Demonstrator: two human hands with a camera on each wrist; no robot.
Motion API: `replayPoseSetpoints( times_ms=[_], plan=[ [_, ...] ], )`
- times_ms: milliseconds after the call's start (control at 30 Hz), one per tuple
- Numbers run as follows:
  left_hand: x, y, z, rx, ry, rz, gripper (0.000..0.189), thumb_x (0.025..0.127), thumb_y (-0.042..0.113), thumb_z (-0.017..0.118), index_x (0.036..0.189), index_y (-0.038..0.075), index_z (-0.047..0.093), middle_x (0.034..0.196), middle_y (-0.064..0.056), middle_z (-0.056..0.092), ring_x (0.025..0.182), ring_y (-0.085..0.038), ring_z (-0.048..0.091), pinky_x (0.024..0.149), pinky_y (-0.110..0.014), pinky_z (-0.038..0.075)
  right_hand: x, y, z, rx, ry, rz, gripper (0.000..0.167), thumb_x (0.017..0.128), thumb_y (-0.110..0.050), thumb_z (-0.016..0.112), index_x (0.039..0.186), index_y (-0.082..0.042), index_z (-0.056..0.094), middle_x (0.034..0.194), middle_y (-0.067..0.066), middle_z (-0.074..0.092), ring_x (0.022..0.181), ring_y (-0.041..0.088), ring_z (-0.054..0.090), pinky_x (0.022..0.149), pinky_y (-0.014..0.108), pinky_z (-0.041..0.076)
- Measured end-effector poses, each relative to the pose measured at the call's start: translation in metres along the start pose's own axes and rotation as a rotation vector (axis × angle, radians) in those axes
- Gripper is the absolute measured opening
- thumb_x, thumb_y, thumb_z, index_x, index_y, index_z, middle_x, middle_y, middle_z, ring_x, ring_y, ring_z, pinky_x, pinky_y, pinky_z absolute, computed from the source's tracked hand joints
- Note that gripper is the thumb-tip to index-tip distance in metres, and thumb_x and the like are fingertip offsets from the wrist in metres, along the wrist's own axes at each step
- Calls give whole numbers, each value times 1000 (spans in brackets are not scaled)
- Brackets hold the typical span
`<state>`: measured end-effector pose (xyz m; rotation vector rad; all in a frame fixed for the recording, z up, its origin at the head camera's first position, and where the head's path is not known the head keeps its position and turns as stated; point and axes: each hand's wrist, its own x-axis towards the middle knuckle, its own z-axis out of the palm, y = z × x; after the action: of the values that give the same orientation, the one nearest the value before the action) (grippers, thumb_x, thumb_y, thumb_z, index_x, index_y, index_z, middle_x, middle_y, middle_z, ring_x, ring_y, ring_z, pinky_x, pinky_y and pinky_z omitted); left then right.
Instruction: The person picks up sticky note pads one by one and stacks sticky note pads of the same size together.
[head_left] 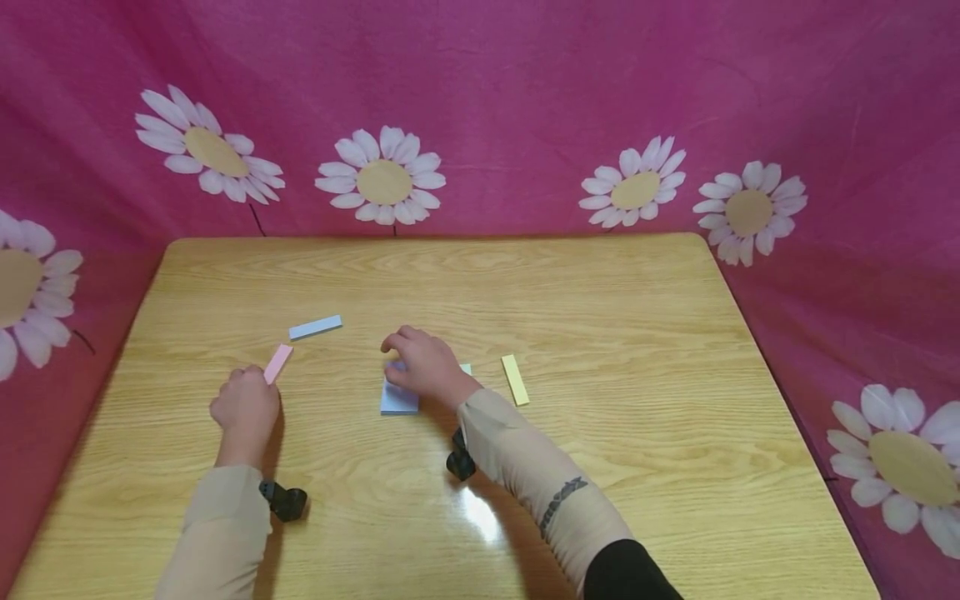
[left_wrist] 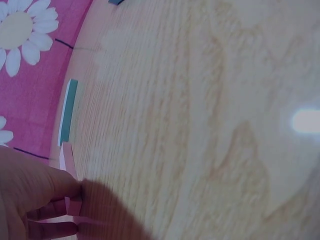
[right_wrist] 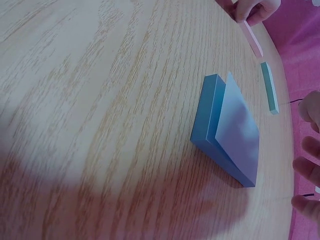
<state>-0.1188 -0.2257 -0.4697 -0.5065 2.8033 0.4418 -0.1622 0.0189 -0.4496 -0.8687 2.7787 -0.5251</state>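
Note:
Near the left side of the table, my left hand (head_left: 247, 408) pinches the near end of a narrow pink sticky-note pad (head_left: 278, 363) between thumb and fingers. The pad's far end sticks out beyond the fingertips in the left wrist view. A square blue sticky-note pad (head_left: 399, 402) lies at mid-table, partly hidden under my right hand (head_left: 431, 364). In the right wrist view its top sheet (right_wrist: 241, 132) stands lifted along one edge. My right hand's fingers (right_wrist: 306, 170) are spread and loosely bent, apart from the pad, with nothing between them.
A narrow light blue pad (head_left: 315, 327) lies beyond the pink one. Right of my right hand lies a narrow yellow pad (head_left: 515, 380), and a pale green corner (head_left: 467, 368) peeks out beside the wrist. A pink daisy-print cloth (head_left: 510, 117) surrounds the wooden table (head_left: 637, 483).

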Motion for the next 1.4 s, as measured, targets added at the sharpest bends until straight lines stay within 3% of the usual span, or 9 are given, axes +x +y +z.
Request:
replayPoseSetpoints(
  times_ms=[233,500,667,900,1200,1400],
  plan=[
    [-7,11,6,48,7,99,25,83,7,50,101,-9,54,84,-24,52,74,-42,56,56,-49,42,0,-3,3,27,-16,-9,30,81,-24,57,109,-15,59,103,-1,54,85,12,52,66,25,44],
    [-17,22,11,66,3,256,23,81,8,60,100,-4,59,85,-19,56,70,-35,57,54,-46,43,1,-6,8,69,-27,-71,29,80,-18,58,108,-11,59,106,3,53,87,13,51,73,24,44],
    [-21,22,13,108,3,329,24,78,8,63,100,-3,60,83,-16,57,70,-32,56,60,-47,42,3,-12,12,89,-35,-125,29,79,-14,59,108,-8,59,105,5,54,88,14,51,79,23,41],
    [-24,18,15,133,-17,387,22,77,7,64,98,-1,62,76,-9,54,70,-28,55,65,-47,40,2,-25,18,132,-29,-184,29,76,-9,60,104,-6,60,100,5,53,84,14,48,76,21,39],
    [-32,17,15,170,10,493,18,76,7,67,93,2,63,75,-8,55,69,-27,56,67,-50,42,-4,-44,40,8,-54,-263,30,74,-11,60,104,-10,61,96,0,55,84,12,52,76,19,40],
    [-35,19,16,162,28,525,17,76,6,65,92,2,64,78,-9,57,74,-30,58,69,-52,42,-9,-49,50,-93,-41,-239,23,76,-11,59,99,-12,60,89,-2,53,78,13,52,69,21,43]
  ],
)
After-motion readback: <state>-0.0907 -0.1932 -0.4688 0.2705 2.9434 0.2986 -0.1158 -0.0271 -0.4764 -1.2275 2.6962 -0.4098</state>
